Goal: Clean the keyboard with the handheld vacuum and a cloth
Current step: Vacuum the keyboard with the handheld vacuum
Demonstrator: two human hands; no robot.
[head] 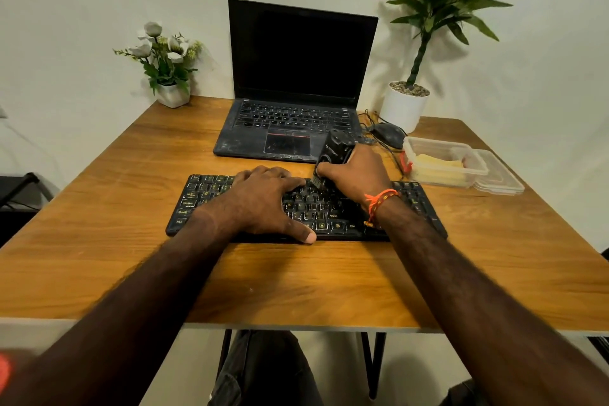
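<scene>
Keyboard (204,204) keys: we read "Ctrl" at the bottom left, "Ctrl" again at the bottom right, and "Shift".
Handheld vacuum (334,150) side: we see white brand letters, too blurry to read.

A black keyboard (306,208) with yellow-lettered keys lies flat on the wood table, long side across, dusty between its keys. A black handheld vacuum (334,155) stands on it, tilted toward 1 o'clock, its brush nozzle touching the keys right of centre. A yellow cloth (438,163) sits at 2 o'clock.
</scene>
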